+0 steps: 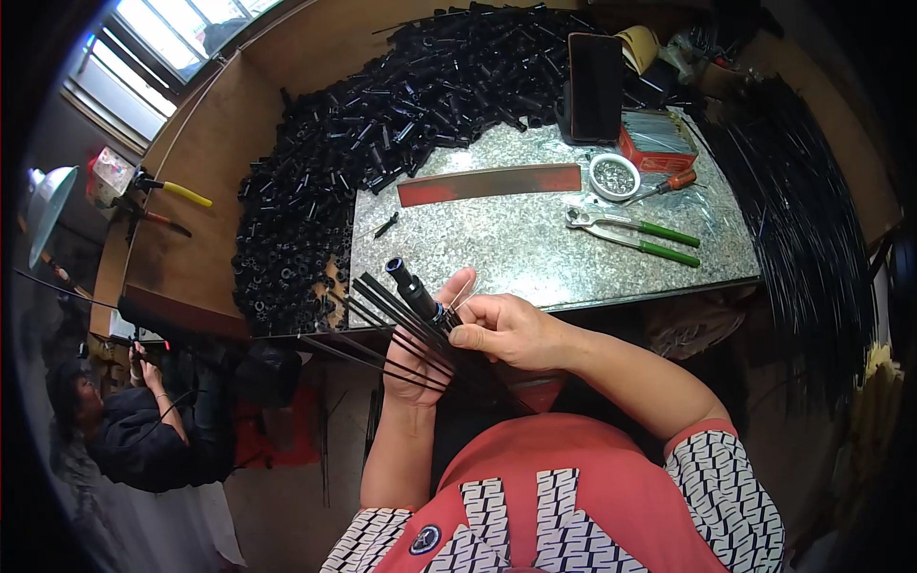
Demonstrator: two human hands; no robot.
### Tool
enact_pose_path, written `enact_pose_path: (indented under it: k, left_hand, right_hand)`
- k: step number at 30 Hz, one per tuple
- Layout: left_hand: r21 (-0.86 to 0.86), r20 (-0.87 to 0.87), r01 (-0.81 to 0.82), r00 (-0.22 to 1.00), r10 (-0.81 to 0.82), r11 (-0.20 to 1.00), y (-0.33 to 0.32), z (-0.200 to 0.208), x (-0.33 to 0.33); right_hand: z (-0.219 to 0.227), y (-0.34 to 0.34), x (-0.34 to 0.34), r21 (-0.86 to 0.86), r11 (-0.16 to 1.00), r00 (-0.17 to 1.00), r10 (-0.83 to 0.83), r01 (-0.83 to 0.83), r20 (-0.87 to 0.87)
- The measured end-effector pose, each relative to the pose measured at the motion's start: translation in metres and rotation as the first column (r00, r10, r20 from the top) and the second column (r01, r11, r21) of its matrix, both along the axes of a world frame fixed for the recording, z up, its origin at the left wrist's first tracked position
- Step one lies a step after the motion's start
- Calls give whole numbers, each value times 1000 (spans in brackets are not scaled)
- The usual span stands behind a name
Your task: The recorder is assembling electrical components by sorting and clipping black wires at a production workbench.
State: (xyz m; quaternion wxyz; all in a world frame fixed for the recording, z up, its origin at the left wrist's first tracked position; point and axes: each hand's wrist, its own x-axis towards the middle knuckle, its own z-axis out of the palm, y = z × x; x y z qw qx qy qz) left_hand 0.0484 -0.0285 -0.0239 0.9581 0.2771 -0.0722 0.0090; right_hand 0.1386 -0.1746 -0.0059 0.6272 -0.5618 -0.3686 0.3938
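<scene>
My left hand (413,371) is wrapped round a fan of thin black ribs (374,315) that look like umbrella ribs. Among them stands a black tubular fitting (413,289), like an umbrella runner, its hollow end tilted up and away. My right hand (511,331) pinches at the fitting's lower end, thumb against forefinger. A thin pale wire loop (462,294) sticks up beside those fingertips. Where the ribs meet the fitting is partly hidden by my fingers. Both hands are just in front of the near edge of the speckled worktop (497,250).
Black tubular fittings (420,105) are heaped at the back and left. Green-handled pincers (635,236), a white bowl (614,178) of small metal bits, a screwdriver (673,183), a flat strip (489,184) and a phone (594,88) rest there. Black rods (798,220) hang right. Another person (153,420) sits left.
</scene>
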Motion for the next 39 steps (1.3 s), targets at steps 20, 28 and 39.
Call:
enact_pose_path:
  k: [20, 28, 39]
  left_hand:
    - [572, 88, -662, 636, 767, 484, 26, 40, -47]
    - [601, 150, -666, 637, 756, 442, 36, 39, -53]
    - [465, 153, -701, 666, 730, 541, 41, 33, -60]
  right_hand:
    - [18, 63, -35, 317, 930, 776, -338, 188, 533]
    - [21, 60, -44, 185, 971, 888, -214, 149, 407]
    - [25, 61, -39, 35, 998, 974, -53, 46, 220]
